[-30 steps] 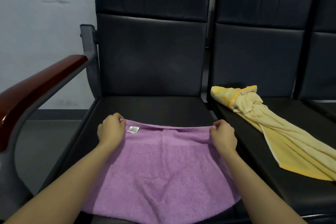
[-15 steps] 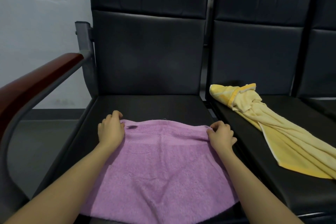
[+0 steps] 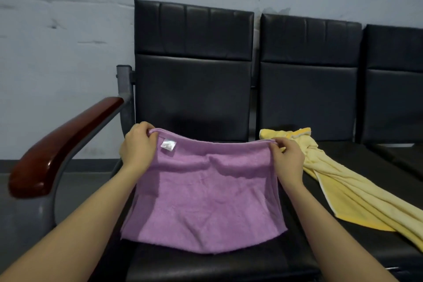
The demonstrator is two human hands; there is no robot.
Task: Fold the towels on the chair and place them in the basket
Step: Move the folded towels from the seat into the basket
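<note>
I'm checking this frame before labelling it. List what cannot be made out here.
- Basket: not in the head view at all.
- White tag on the purple towel: its print is too small and blurred to read.
- Corners of the purple towel: covered by the left hand and right hand pinching them.
- Yellow towel: its near end is cut off by the right edge.

The wooden armrest [image 3: 59, 146] is walling off the left side of the seat [image 3: 229, 263]. The yellow towel [image 3: 357, 192] is crowding the right seat, while bare cushion is lying open nearest the viewer.
</note>
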